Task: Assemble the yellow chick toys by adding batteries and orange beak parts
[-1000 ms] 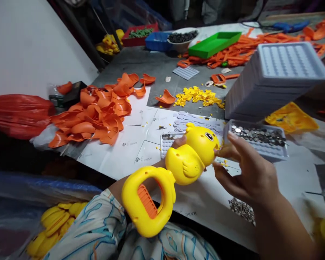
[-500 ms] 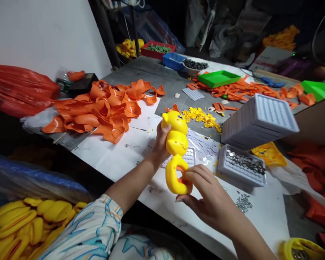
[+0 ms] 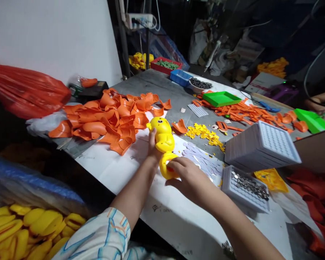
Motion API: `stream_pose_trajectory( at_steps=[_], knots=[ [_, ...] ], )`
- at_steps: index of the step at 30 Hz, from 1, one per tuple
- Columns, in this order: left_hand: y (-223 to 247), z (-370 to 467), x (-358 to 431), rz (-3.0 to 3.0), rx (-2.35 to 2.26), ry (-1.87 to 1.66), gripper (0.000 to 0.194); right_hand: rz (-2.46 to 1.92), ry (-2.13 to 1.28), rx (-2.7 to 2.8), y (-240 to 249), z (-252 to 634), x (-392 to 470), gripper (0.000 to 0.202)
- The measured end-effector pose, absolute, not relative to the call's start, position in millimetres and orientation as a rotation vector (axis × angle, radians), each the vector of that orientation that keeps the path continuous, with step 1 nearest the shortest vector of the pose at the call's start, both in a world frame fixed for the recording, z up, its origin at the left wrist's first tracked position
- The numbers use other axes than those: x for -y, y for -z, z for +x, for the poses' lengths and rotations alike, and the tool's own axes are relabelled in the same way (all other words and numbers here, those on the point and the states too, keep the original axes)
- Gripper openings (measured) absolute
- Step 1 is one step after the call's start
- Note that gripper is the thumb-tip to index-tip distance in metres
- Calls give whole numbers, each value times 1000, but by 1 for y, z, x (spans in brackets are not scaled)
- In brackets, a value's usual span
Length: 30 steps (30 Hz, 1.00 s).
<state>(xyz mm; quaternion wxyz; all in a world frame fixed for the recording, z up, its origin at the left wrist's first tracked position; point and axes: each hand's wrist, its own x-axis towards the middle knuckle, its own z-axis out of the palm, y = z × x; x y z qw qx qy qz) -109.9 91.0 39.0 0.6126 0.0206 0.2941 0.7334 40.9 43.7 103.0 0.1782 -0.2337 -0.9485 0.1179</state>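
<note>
A yellow plastic toy duck (image 3: pixel 163 133) with a ring-shaped handle (image 3: pixel 164 167) below its body is held up over the white paper (image 3: pixel 116 167). My left hand (image 3: pixel 153 146) is wrapped round the duck's body from the left side. At the bottom end, my right hand (image 3: pixel 185 172) grips the handle, fingers reaching into the ring's opening. Just behind the duck lies a curved orange piece (image 3: pixel 180 126) on the table. Small yellow parts (image 3: pixel 204 133) and flat pale pieces (image 3: pixel 200 159) are spread to the right of the toy.
Orange curved shells (image 3: pixel 110 119) are heaped at the left. On the right stand a stack of white trays (image 3: pixel 259 146) and a tray of metal discs (image 3: pixel 246 189). A green tray (image 3: pixel 221 98) rests on orange parts. Yellow pieces (image 3: pixel 27 227) fill a bag at lower left.
The duck and both hands have moved slightly up and left in view. The orange piece behind the duck's head now shows separately on the table. The camera view has shifted.
</note>
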Motion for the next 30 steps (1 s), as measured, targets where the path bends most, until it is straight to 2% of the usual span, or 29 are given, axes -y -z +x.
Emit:
stream_pose_trajectory(
  at_steps=[3, 7, 12, 17, 22, 30],
  knots=[
    [-38, -113, -89, 59, -593, -1640, 67, -651, -203, 2751, -93, 38, -40, 40],
    [-34, -118, -89, 102, -507, -1626, 66, -725, -155, 2871, -86, 41, -41, 11],
    [-28, -121, -96, 141, -455, -1572, 65, -888, -275, 2953, -81, 33, -37, 34],
    [-30, -123, -95, 187, -445, -1535, 71, -874, -260, 2998, -76, 22, -33, 15],
    [-27, -125, -96, 239, -450, -1494, 64, -868, -236, 3013, -69, 13, -26, 14],
    [-27, -127, -93, 328, -533, -1490, 73, -904, -257, 2958, -59, 3, -14, 22]
  ],
)
